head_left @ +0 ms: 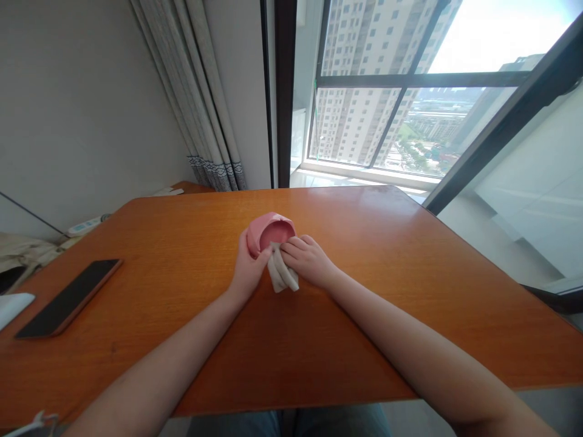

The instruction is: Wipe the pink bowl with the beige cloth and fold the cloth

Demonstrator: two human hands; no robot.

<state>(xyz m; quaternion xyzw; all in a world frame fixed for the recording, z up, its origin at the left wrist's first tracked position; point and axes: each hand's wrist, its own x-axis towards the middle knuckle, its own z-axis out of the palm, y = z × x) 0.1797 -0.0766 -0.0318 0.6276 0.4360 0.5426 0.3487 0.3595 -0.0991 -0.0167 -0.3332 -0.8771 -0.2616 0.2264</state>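
Note:
A pink bowl (259,229) is tilted with its hollow turned toward me, above the middle of the wooden table. My left hand (248,262) is closed on the bowl's left side, thumb at the near rim. A pale cloth (281,276) hangs down from the bowl's near rim between my hands. My right hand (307,256) is closed on the cloth and presses it against the right part of the rim. The fingertips of my right hand are partly hidden by the cloth and rim.
On the table (373,243), a dark flat slab (70,297) lies at the left, with a white object (13,306) beside it. A white power strip (86,226) is beyond the left edge. A curtain (200,109) and a large window (392,121) stand behind the table.

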